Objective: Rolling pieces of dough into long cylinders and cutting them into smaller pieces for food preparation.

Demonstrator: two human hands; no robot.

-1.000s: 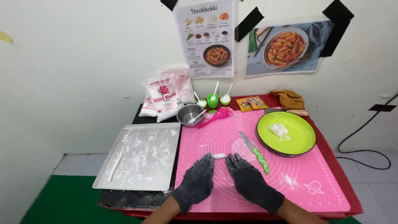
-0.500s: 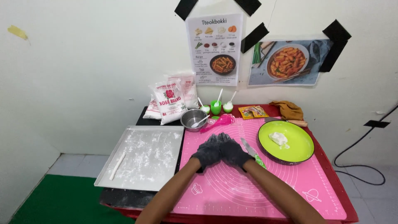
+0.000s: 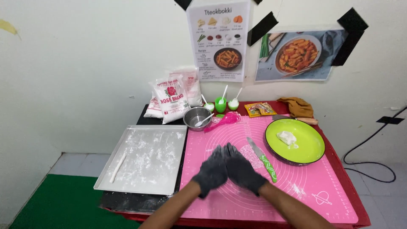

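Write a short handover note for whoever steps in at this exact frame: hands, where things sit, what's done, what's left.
Left hand and right hand, both in black gloves, are pressed side by side on the pink mat; anything under them is hidden.
Done: one dough rope lies on the floured tray.
Left: a dough lump sits in the green plate.
The green-handled knife lies on the mat right of the hands.
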